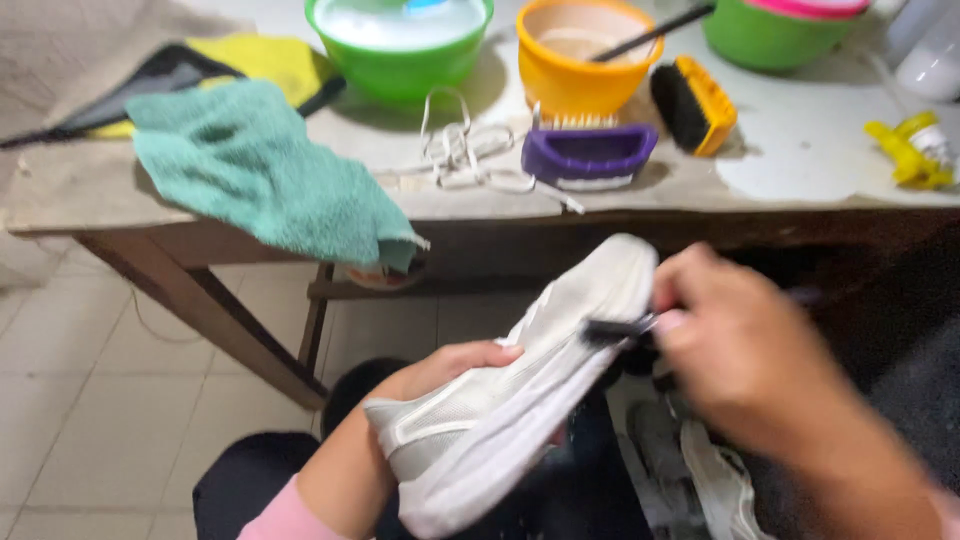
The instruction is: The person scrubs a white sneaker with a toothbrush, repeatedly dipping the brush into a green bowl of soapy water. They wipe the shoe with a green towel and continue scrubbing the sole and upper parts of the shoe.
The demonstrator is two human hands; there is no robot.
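From the head camera, the person holds a white shoe (520,380) low and near, in front of the wooden table (200,250). The left hand (440,370) is curled around the shoe from underneath, with the fingers wrapped over its side, so the shoe stays steady and tipped up, toe pointing far and to the right. The right hand (745,355) is closed in a pinch around a small dark brush (620,328), and the bristle end touches the shoe near its toe. Held this way, the shoe's side faces the brush. This hand looks blurry, so its fingers are hard to count, and most of the brush handle is hidden inside the grip. On the table, far from the hands, a teal towel (260,170) hangs over the near edge. Loose white laces (460,155) lie in a heap in the middle. Beside them sits a purple brush (588,155) and a yellow brush (695,105) with black bristles. Behind are a green bowl (400,50) with pale water and an orange bowl (580,60) with a dark stick leaning in it. Another green bowl is cut off at the top. A second shoe (700,470) lies below the right arm, partly hidden. At the far right, a yellow thing (915,150) is too blurry to tell.
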